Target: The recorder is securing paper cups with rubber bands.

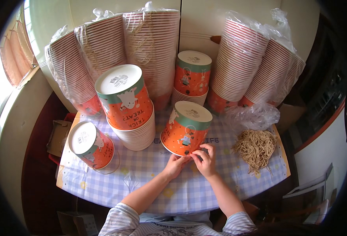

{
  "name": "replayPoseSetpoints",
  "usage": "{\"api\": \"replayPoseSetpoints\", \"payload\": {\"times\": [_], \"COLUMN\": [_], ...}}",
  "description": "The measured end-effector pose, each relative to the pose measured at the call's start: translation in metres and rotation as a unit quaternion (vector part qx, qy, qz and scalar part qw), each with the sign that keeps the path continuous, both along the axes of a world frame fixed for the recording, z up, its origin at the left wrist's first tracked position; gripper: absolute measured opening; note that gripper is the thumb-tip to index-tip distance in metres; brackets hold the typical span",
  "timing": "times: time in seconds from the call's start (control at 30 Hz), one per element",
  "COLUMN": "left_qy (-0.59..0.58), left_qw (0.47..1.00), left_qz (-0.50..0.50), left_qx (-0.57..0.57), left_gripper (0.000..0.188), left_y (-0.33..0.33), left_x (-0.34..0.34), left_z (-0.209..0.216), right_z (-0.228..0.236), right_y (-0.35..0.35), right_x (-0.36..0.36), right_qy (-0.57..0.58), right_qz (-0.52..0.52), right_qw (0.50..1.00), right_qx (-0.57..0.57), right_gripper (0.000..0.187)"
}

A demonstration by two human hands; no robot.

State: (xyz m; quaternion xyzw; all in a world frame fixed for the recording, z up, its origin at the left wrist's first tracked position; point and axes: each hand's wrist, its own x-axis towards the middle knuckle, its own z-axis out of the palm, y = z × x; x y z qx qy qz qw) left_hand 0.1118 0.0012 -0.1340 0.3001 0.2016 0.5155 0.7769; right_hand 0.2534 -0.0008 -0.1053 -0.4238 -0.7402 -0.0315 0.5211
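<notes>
An orange paper bucket [186,131] with a green band stands upside down in the middle of the table, its white base [193,111] up. My left hand [175,166] is closed on the bucket's near rim, the fingertips meeting those of the other hand. At the same rim, just to the right, my right hand [205,160] pinches with thumb and forefinger; whatever lies between them is too small to make out. To the left, another upturned bucket [93,147] has a thin cord loop [112,170] at its rim. A heap of tan cords [255,149] lies on the right.
Behind the left bucket is a nested bucket stack [128,102], with a second stack [192,74] farther back. Tall plastic-wrapped stacks [152,51] line the back on both sides. Crumpled clear plastic [252,117] sits behind the cords. A blue checked cloth [150,198] covers the table.
</notes>
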Motion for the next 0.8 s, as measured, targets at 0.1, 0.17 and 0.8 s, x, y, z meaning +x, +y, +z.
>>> {"api": "replayPoseSetpoints", "payload": {"times": [0.1, 0.17, 0.8], "left_qy": [0.006, 0.007, -0.105], "left_qw": [1.000, 1.000, 0.994], "left_qz": [-0.007, -0.008, 0.000], "left_qx": [0.001, 0.005, -0.029], "left_gripper": [0.025, 0.025, 0.015], "left_y": [-0.001, -0.001, 0.007], "left_x": [-0.001, -0.001, -0.008], "left_z": [0.002, 0.003, -0.001], "right_z": [0.000, -0.001, 0.008], "right_y": [-0.001, -0.001, -0.003], "right_x": [0.000, 0.000, -0.002], "right_qy": [-0.005, -0.006, 0.003], "right_qz": [-0.001, 0.000, 0.048], "right_qw": [1.000, 1.000, 0.999], "right_qx": [0.005, 0.006, 0.000], "right_gripper": [0.020, 0.020, 0.008]}}
